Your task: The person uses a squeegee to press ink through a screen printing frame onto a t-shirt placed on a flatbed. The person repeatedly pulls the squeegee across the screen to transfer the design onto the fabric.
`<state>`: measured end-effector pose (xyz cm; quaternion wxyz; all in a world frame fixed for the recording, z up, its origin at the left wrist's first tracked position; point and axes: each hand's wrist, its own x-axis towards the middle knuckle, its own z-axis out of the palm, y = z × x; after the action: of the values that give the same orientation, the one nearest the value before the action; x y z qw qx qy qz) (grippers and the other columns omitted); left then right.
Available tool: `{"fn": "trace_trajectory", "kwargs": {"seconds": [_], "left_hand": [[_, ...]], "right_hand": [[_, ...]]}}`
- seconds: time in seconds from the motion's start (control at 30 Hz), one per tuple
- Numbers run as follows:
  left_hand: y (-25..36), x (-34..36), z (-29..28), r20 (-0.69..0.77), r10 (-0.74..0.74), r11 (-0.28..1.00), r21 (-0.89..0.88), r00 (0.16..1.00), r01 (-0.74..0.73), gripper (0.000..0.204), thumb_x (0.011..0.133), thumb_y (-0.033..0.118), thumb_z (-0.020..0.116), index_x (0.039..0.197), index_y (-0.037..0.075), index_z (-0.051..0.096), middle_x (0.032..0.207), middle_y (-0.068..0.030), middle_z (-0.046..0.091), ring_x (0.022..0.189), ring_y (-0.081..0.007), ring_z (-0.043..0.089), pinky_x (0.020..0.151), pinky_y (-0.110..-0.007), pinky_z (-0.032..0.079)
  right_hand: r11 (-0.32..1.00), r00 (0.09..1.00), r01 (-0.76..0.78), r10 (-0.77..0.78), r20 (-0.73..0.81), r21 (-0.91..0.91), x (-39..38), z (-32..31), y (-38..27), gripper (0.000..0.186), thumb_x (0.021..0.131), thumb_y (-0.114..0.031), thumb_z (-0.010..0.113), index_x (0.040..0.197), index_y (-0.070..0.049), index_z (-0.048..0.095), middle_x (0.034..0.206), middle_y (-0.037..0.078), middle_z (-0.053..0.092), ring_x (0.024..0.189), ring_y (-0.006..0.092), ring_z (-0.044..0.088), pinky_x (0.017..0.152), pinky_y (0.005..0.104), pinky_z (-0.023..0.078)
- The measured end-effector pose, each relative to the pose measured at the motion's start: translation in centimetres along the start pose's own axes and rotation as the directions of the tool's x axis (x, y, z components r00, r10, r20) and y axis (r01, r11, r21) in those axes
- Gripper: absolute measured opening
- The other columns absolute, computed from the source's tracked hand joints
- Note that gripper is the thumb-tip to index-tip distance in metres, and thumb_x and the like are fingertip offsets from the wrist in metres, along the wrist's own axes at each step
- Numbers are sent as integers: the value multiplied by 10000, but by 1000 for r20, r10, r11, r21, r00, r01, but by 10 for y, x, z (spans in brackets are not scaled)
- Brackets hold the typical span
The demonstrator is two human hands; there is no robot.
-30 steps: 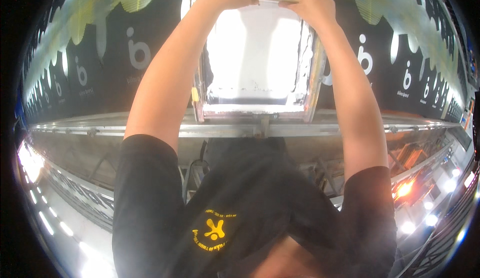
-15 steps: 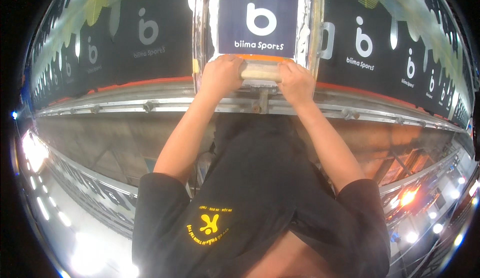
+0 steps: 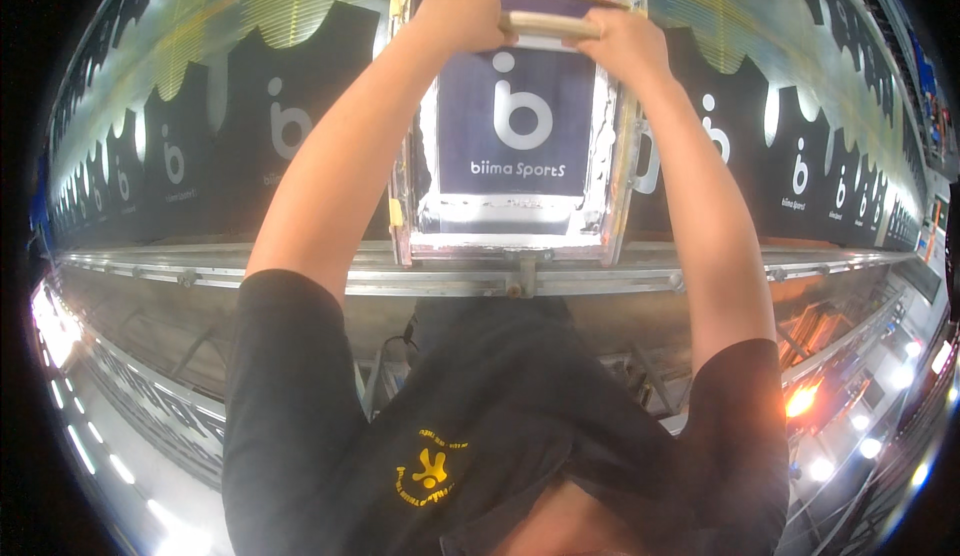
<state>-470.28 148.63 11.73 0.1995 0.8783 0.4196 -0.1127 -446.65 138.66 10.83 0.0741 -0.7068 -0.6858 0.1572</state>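
Note:
A screen printing frame (image 3: pixel 402 196) lies on the long table in front of me, its dark mesh (image 3: pixel 575 136) showing a white logo and white ink smeared along the sides. Across its far end is a squeegee (image 3: pixel 553 24) with a pale wooden handle. My left hand (image 3: pixel 458 18) is closed round the left end of that handle, and my right hand (image 3: pixel 628 44) grips the right end. The squeegee's blade is mostly hidden behind the handle and hands. Both arms reach well forward over the frame.
Black fabric pieces with white logos lie in a row on both sides, such as one piece (image 3: pixel 300 76) at left and another (image 3: pixel 690 71) at right. A metal rail (image 3: pixel 460 278) runs along the table's near edge, holding the frame's bracket (image 3: pixel 520 278).
Both hands have pushed the squeegee away from me, from the near end of the frame to its far end. The whole logo and the near part of the mesh now show.

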Motion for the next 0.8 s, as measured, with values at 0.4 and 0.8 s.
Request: {"fn": "trace_trajectory", "kwargs": {"seconds": [0.4, 0.8], "left_hand": [[31, -88, 74, -4, -117, 993, 14, 993, 117, 341, 828, 444, 819, 956, 128, 807, 840, -127, 770, 823, -353, 764, 761, -481, 604], [94, -271, 185, -254, -60, 993, -111, 965, 32, 501, 740, 75, 769, 1233, 31, 689, 1252, -132, 706, 1166, -316, 684, 956, -438, 581]], "right_hand": [[991, 1000, 0, -3, -22, -133, -96, 52, -28, 407, 781, -557, 853, 894, -175, 769, 846, 37, 727, 819, 299, 751, 681, 450, 586], [980, 968, 196, -188, -166, 31, -296, 99, -61, 499, 624, -156, 899, 1064, -90, 673, 1083, 59, 643, 1091, 261, 631, 891, 406, 505]]}}
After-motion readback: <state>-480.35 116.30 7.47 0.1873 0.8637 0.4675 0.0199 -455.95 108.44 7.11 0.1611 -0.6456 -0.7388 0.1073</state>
